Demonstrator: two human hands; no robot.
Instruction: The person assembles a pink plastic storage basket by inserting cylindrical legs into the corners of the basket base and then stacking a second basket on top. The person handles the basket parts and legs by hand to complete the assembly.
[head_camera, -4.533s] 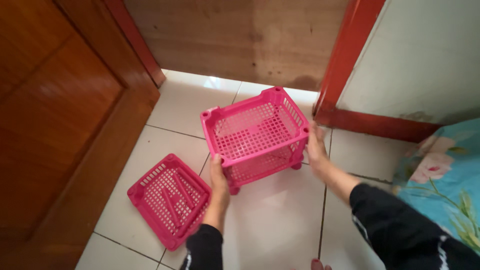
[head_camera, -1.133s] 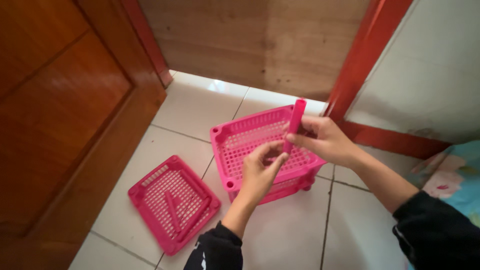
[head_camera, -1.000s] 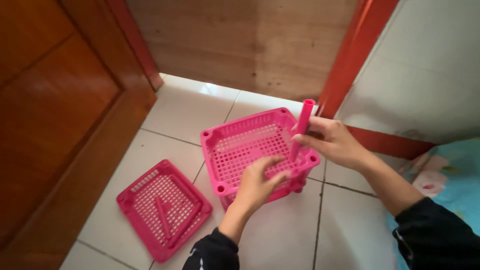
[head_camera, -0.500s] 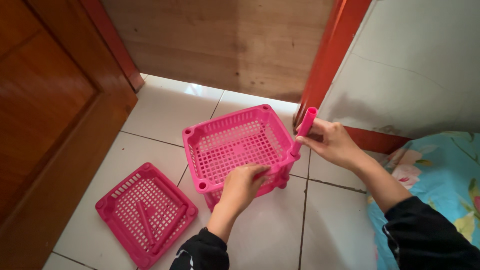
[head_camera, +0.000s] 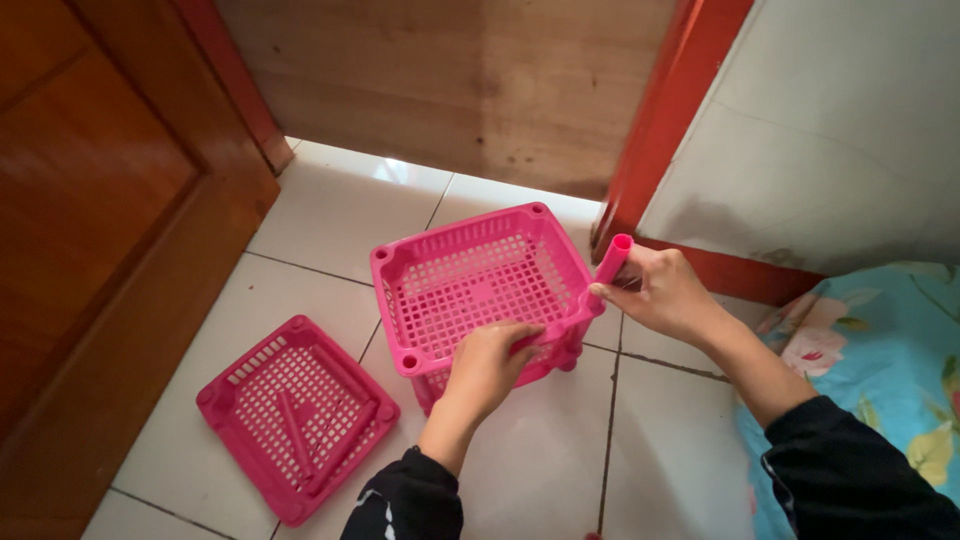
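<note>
Pink basket (head_camera: 480, 290): left hand (head_camera: 490, 365) grips near rim, right hand (head_camera: 665, 295) clamps pink tube (head_camera: 610, 265).

White tiled floor (head_camera: 320, 215), pink basket (head_camera: 470, 285) standing on it, flat pink tray (head_camera: 295, 415) beside, floral cloth (head_camera: 880, 350) at edge

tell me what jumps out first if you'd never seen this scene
The bright pink perforated basket on the white floor tiles in the middle, with the left hand gripping its near rim. At its right corner the right hand holds a pink tube upright. A second pink tray lies flat at lower left beside the wooden door.
</note>
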